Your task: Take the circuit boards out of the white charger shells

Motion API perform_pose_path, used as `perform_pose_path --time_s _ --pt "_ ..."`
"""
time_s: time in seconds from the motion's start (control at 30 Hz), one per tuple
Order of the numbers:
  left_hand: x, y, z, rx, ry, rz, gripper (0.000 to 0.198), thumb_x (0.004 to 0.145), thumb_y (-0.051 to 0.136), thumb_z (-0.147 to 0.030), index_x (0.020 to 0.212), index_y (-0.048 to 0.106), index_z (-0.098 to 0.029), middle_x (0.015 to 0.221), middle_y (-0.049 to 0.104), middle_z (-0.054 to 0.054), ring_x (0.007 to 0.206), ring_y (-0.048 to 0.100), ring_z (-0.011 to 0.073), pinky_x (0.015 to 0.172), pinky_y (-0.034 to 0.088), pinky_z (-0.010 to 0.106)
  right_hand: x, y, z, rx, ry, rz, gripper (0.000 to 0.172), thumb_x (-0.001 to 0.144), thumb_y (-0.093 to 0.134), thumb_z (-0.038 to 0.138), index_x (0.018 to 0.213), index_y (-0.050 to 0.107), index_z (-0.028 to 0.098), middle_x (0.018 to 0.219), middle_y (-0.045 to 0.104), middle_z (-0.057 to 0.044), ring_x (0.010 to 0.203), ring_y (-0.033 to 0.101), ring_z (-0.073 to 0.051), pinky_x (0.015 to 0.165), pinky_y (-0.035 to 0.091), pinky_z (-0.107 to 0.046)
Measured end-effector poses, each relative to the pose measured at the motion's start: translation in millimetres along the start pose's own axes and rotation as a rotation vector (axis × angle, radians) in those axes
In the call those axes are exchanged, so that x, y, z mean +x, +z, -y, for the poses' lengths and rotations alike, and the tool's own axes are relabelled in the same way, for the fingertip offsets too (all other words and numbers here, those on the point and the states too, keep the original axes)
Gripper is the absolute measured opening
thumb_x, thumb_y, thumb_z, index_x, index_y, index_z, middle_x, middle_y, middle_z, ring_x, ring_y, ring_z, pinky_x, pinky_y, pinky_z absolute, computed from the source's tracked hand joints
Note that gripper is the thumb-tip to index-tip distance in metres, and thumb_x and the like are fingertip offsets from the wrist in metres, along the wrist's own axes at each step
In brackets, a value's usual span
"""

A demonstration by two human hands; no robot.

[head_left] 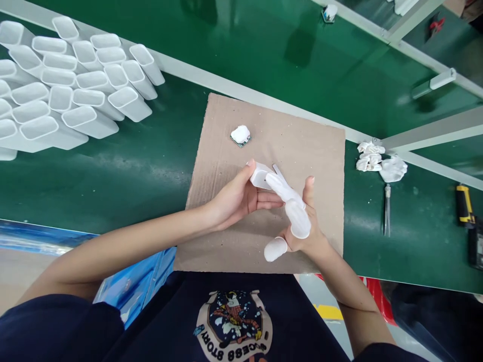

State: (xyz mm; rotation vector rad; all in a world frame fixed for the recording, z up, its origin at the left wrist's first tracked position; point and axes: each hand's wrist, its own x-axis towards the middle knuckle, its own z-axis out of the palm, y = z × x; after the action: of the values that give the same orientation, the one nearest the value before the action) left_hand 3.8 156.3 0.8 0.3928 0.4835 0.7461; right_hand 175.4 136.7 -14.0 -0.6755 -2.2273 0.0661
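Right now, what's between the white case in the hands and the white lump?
Just bare cardboard between the case and the lump, in the head view.

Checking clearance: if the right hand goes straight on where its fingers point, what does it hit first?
The white plastic casing in the left hand. A cotted fingertip of the right hand seems to touch it, depth unclear.

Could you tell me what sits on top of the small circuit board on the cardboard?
A white lump covers the circuit board; only its edge shows, its face is hidden.
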Motion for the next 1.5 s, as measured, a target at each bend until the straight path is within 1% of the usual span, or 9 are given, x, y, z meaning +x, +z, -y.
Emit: perform_pose_path --time_s 0.13,0.23,0.3,0.47,0.6,0.67,1.0,1.23,1.5 --pt "1 -3.3 1 -0.056 0.011 0.049 0.058 0.095 0.039 -0.065 0.102 0.066 -0.014 0.106 0.075 0.012 0.097 0.073 0.0268 0.092 0.053 0.036 -3 -9 -8 -0.02 0.109 -0.052 0.079 0.091 0.047 0.066 0.155 0.023 0.026 0.124 0.065 -0.01 0.113 0.066 -0.033 0.114 0.037 -0.064" --pt "0 -2.7 -1 -0.095 -0.016 0.048 0.061 0.096 0.035 -0.065 0.1 0.066 -0.013 0.106 0.075 0.013 0.098 0.073 0.0273 0.095 0.051 0.038 -2 -17 -12 -0.015 0.171 -0.157 0.058 0.096 0.05 0.042 0.151 0.034 0.031 0.11 0.07 -0.004 0.095 0.071 -0.026 0.109 0.041 -0.065" --pt "-1 -2.0 -1 -0.102 -0.027 0.046 0.062 0.096 0.034 -0.066 0.101 0.065 -0.013 0.107 0.075 0.013 0.098 0.073 0.0276 0.098 0.05 0.041 3 -19 -13 0.006 0.16 -0.187 0.058 0.094 0.054 0.036 0.15 0.036 0.03 0.113 0.069 -0.004 0.102 0.069 -0.025 0.113 0.037 -0.063" --pt "0 -3.6 2 -0.09 -0.021 0.073 0.059 0.095 0.037 -0.066 0.104 0.065 -0.015 0.106 0.075 0.012 0.097 0.073 0.0272 0.097 0.05 0.041 7 -14 -9 0.078 0.083 -0.018 0.073 0.091 0.049 0.061 0.152 0.029 0.026 0.151 0.041 -0.008 0.14 0.042 -0.03 0.124 0.017 -0.06" --pt "1 -5.4 5 -0.103 -0.03 0.097 0.054 0.095 0.042 -0.063 0.104 0.065 -0.016 0.104 0.076 0.009 0.095 0.074 0.0237 0.089 0.054 0.033 -8 -7 -7 0.222 0.202 0.156 0.102 0.068 0.059 0.084 0.15 0.024 0.037 0.157 0.033 -0.005 0.144 0.036 -0.038 0.121 0.019 -0.067" --pt "1 -5.8 6 -0.102 -0.034 0.11 0.055 0.095 0.041 -0.064 0.1 0.066 -0.016 0.101 0.076 0.009 0.094 0.074 0.0221 0.084 0.054 0.029 -16 -5 -7 0.282 0.22 0.17 0.108 0.058 0.065 0.087 0.148 0.027 0.041 0.156 0.036 -0.004 0.144 0.034 -0.04 0.119 0.025 -0.068" --pt "-1 -2.4 3 -0.052 -0.103 0.099 0.059 0.095 0.038 -0.067 0.097 0.065 -0.015 0.101 0.076 0.008 0.093 0.074 0.0217 0.083 0.055 0.028 -24 -5 -17 0.355 0.183 0.165 0.074 0.058 0.077 0.075 0.121 0.059 0.041 0.133 0.06 0.0 0.128 0.057 -0.037 0.115 0.038 -0.065" --pt "-1 -2.3 1 -0.02 -0.119 0.066 0.056 0.094 0.041 -0.066 0.101 0.063 -0.015 0.107 0.074 0.011 0.094 0.074 0.0245 0.089 0.053 0.035 -12 -13 -16 0.278 0.014 0.097 0.064 0.069 0.084 0.046 0.126 0.054 0.039 0.136 0.059 0.002 0.128 0.058 -0.029 0.111 0.05 -0.053" --pt "-1 -2.0 0 -0.042 -0.094 0.061 0.051 0.097 0.041 -0.061 0.098 0.064 -0.016 0.099 0.076 0.008 0.085 0.075 0.0215 0.086 0.054 0.034 -6 -25 -11 0.262 0.022 0.132 0.048 0.078 0.078 0.044 0.121 0.059 0.035 0.127 0.067 0.001 0.124 0.062 -0.029 0.1 0.059 -0.053"
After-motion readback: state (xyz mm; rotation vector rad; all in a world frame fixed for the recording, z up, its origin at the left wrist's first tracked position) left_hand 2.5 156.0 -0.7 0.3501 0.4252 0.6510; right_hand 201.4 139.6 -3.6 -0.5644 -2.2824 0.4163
